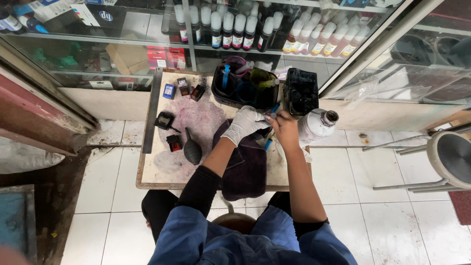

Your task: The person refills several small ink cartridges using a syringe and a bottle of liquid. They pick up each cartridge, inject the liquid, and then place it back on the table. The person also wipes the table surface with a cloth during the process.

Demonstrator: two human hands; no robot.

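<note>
White-gloved left hand [245, 122] and bare right hand [283, 126] close together on a small blue-tipped syringe [273, 112] above the dark purple cloth [245, 169], left of an open white bottle [316, 125].

White glove on left hand [245, 123], black sleeve, blue denim apron.

Small stained wooden work table [162, 172] is set on white square floor tiles [392, 225], grime seen left of it. Glass-fronted display cabinet with metal frame [147, 54] is placed directly behind the table. Round grey metal-legged stool [451, 157] is seen right of it. Even daylight.
</note>
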